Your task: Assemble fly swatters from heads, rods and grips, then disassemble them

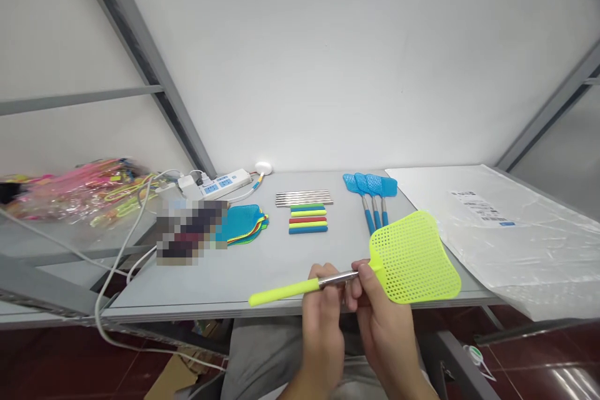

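Observation:
A yellow-green fly swatter with a metal rod and a yellow-green grip lies across both my hands, above the table's front edge. My left hand is closed around the metal rod near the grip. At the neck, where the rod meets the perforated head, my right hand pinches it. Behind the hands lie several coloured handle grips in a row, with several metal rods just beyond them. Several blue fly swatters rest to the right of these, partly overlapping. A stack of swatter heads, blue on top, lies to the left.
A white power strip with plugs and cables stands at the back left, near a blurred-out object. Plastic-wrapped colourful items are farther left. White plastic packaging with a label covers the table's right side and overhangs its front edge.

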Action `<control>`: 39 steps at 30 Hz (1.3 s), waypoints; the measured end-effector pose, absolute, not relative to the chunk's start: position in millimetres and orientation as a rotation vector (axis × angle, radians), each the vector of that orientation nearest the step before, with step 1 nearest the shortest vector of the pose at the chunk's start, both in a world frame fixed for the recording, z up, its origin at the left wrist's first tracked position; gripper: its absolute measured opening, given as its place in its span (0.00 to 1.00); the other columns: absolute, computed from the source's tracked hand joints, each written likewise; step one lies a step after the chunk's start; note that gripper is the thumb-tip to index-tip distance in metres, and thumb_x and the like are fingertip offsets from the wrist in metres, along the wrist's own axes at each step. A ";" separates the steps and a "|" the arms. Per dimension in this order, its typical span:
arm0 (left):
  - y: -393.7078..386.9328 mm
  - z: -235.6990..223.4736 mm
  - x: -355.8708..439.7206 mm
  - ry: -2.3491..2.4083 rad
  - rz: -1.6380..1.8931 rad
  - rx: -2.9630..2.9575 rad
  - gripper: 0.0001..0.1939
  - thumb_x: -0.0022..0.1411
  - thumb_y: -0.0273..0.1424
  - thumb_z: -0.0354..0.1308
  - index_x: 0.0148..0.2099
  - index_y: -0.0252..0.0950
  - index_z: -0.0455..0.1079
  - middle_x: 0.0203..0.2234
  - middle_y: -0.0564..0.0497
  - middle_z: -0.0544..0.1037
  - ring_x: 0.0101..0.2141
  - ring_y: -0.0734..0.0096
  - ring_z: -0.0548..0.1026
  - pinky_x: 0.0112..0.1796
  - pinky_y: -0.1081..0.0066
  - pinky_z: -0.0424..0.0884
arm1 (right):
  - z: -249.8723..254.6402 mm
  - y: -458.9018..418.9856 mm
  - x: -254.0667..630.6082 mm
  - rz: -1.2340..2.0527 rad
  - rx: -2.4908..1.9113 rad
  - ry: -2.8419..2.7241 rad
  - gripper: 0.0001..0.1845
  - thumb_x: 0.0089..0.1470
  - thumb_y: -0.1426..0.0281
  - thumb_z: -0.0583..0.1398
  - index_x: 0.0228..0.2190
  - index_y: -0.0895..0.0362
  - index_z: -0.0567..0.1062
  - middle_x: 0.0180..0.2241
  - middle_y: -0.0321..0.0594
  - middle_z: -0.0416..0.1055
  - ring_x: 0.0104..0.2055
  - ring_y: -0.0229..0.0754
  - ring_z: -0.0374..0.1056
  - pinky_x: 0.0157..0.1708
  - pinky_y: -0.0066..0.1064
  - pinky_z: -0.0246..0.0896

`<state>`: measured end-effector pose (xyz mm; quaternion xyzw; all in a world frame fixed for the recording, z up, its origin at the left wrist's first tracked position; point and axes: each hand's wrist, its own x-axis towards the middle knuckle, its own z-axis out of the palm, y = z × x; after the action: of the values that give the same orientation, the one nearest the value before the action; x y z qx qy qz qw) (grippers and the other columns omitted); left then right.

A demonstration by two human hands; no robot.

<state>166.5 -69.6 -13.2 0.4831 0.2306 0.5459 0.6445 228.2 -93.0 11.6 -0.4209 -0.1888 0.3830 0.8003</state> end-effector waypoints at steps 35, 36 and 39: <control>-17.9 31.5 57.7 0.735 1.799 0.569 0.21 0.62 0.34 0.51 0.21 0.36 0.45 0.14 0.59 0.49 0.17 0.78 0.50 0.25 0.72 0.60 | 28.6 -114.8 311.5 0.684 -0.750 -0.309 0.09 0.52 0.64 0.66 0.30 0.55 0.73 0.21 0.27 0.54 0.19 0.29 0.52 0.20 0.22 0.55; -19.4 28.0 62.8 0.724 1.774 0.592 0.22 0.63 0.34 0.51 0.21 0.36 0.47 0.15 0.59 0.50 0.18 0.77 0.51 0.25 0.73 0.59 | 26.2 -114.0 305.5 0.686 -0.773 -0.340 0.09 0.52 0.63 0.66 0.32 0.54 0.74 0.21 0.27 0.56 0.19 0.29 0.54 0.21 0.24 0.57; -27.1 16.6 79.5 0.650 1.634 0.691 0.22 0.65 0.35 0.53 0.21 0.36 0.52 0.17 0.58 0.54 0.19 0.77 0.54 0.23 0.73 0.57 | 17.0 -112.9 284.0 0.741 -0.859 -0.465 0.09 0.53 0.62 0.65 0.35 0.53 0.77 0.20 0.30 0.62 0.22 0.33 0.62 0.26 0.28 0.61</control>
<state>79.5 -27.1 16.6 0.2964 0.2786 0.7009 0.5859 284.0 -112.9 17.0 -0.4032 -0.2184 0.3475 0.8179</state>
